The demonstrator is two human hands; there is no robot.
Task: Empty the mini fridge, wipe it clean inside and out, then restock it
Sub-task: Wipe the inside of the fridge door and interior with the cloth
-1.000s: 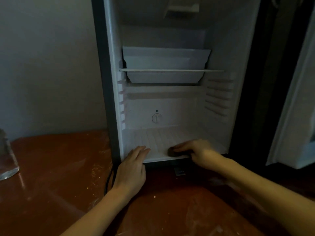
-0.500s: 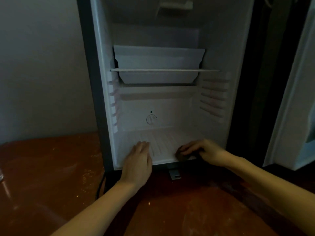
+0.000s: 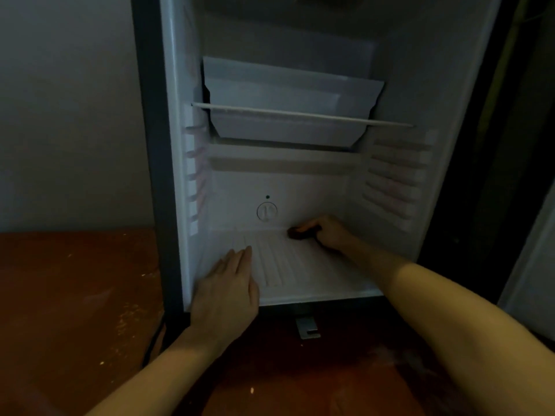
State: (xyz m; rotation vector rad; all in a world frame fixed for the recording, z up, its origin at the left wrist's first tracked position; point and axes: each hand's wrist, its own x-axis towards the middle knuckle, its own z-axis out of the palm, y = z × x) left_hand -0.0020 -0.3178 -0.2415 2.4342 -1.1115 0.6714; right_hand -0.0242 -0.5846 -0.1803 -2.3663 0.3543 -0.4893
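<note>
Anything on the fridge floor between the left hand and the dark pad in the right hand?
No. Head view shows only bare ribbed fridge floor between the left hand and the dark pad that the right hand holds.

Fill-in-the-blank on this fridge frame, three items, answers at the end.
The right hand grips a dark wiping pad at the ___ of the fridge floor.
The left hand lies flat on that floor and holds ___.
The white tray sits ___ the round dial.
Answers: back; nothing; above.
</note>
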